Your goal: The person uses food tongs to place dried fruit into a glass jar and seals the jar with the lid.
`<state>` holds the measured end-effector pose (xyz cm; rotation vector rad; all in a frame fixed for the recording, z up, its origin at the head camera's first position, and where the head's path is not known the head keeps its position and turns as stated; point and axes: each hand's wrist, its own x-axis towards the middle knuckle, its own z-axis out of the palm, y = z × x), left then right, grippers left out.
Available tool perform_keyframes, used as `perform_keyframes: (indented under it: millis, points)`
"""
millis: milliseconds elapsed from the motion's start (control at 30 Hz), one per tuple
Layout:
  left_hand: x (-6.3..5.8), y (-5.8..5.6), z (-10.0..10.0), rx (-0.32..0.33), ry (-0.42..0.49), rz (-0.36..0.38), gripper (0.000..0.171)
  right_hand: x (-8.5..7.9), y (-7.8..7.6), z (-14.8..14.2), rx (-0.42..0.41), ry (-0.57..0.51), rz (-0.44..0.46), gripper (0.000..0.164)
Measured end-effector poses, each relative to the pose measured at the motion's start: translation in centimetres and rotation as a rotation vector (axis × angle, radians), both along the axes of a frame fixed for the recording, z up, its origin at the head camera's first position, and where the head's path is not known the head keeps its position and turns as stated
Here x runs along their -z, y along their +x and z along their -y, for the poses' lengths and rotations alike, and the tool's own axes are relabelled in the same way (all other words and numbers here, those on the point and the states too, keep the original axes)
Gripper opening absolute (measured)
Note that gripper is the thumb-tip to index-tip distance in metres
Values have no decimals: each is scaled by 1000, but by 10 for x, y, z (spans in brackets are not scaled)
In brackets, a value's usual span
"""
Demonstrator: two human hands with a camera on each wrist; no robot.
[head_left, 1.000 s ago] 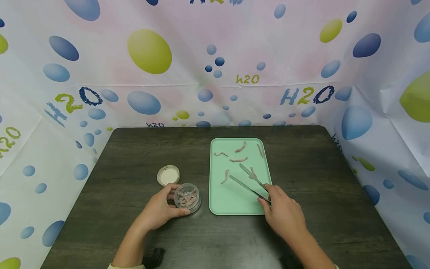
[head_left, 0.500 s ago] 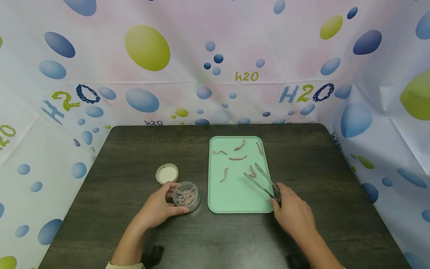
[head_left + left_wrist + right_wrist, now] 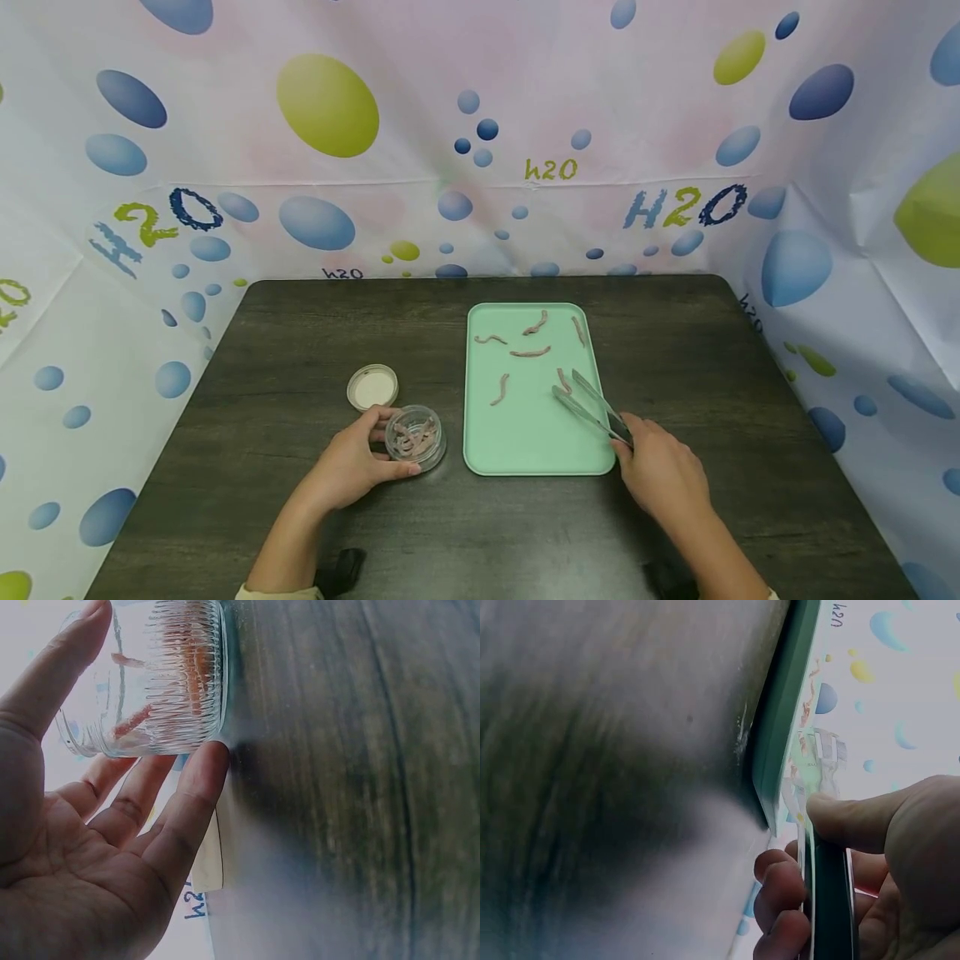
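Note:
A clear ribbed glass jar (image 3: pixel 433 458) stands on the table with several pinkish, worm-like strips (image 3: pixel 414 437) inside. My left hand (image 3: pixel 348 467) holds it from the left, thumb and fingers around its side; the left wrist view shows the ribbed wall (image 3: pixel 187 675) up close. My right hand (image 3: pixel 666 473) grips metal tongs (image 3: pixel 581 410), their arms spread apart. Their tips hover over a green tray (image 3: pixel 510 446), on either side of a short curved pinkish strip (image 3: pixel 563 379). Several similar strips, one of them (image 3: pixel 531 352) near the middle, lie scattered across the tray.
A round lid (image 3: pixel 372 387), pale inside, lies on the dark wooden table (image 3: pixel 315 333) just behind the jar. A white curtain (image 3: pixel 420 83) with coloured dots and lettering hangs behind and at both sides.
My right hand has shifted to the right and the tongs have swung over to the near right strip, their tips drawing closer together. My left hand stays on the jar.

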<state>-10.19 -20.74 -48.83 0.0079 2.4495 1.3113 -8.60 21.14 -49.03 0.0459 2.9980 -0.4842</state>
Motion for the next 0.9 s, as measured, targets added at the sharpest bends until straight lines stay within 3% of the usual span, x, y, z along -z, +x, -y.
perform_keyframes:
  millis: [233,900]
  points:
    - [1,0,1,2,11,6,85,0,-2,-3,8,-19,22,46]
    - [3,-2,3,-14,7,15,87,8,-2,-11,18,-28,-66,39]
